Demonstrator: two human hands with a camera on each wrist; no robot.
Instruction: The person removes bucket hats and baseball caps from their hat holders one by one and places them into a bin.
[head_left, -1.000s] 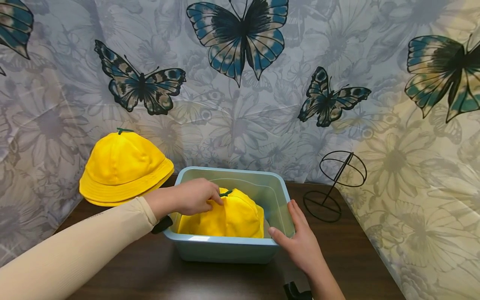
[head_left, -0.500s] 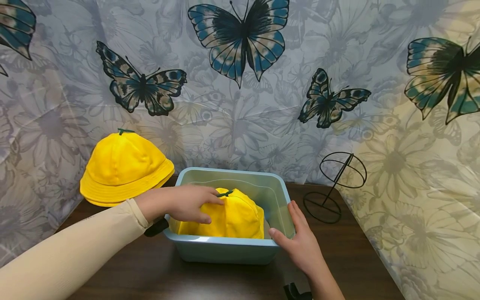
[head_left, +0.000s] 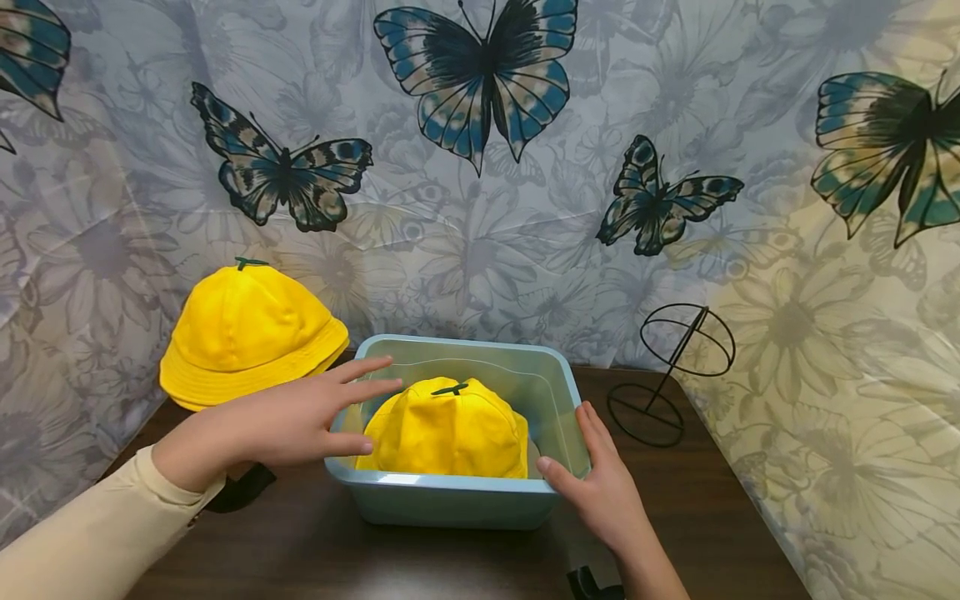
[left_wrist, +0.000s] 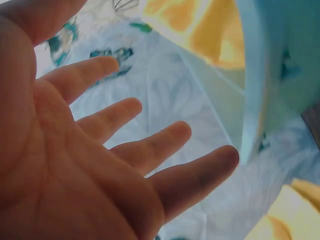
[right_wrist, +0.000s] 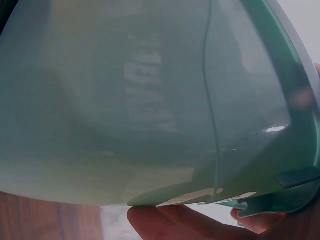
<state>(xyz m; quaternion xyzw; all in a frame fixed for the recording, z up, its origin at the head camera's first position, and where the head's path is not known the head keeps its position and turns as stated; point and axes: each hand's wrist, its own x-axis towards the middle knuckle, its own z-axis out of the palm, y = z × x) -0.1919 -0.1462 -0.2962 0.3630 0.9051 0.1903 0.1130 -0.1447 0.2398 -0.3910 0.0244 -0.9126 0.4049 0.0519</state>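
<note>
My left hand (head_left: 300,417) is spread at the tub's left side in the head view, fingers apart and holding nothing. The left wrist view shows its palm (left_wrist: 75,170) and separated fingers beside the tub wall. A yellow brimmed hat (head_left: 450,429) with a small green stem-like tab on top sits crown up inside the pale blue-green plastic tub (head_left: 457,500). At the tub's near right corner my right hand (head_left: 607,487) holds on, thumb over the front rim and fingers along the right side. The right wrist view has the tub wall (right_wrist: 150,110) filling most of it.
A second yellow hat (head_left: 243,342) with a green tab stands raised behind the left arm, its support hidden. A black wire stand (head_left: 663,375) is at the back right of the dark wooden table (head_left: 697,500). Butterfly-print cloth (head_left: 480,275) hangs behind.
My left hand has let go near the green tab of the hat in the tub, spread its fingers and drawn back left. My right hand and the tub have stayed put.
</note>
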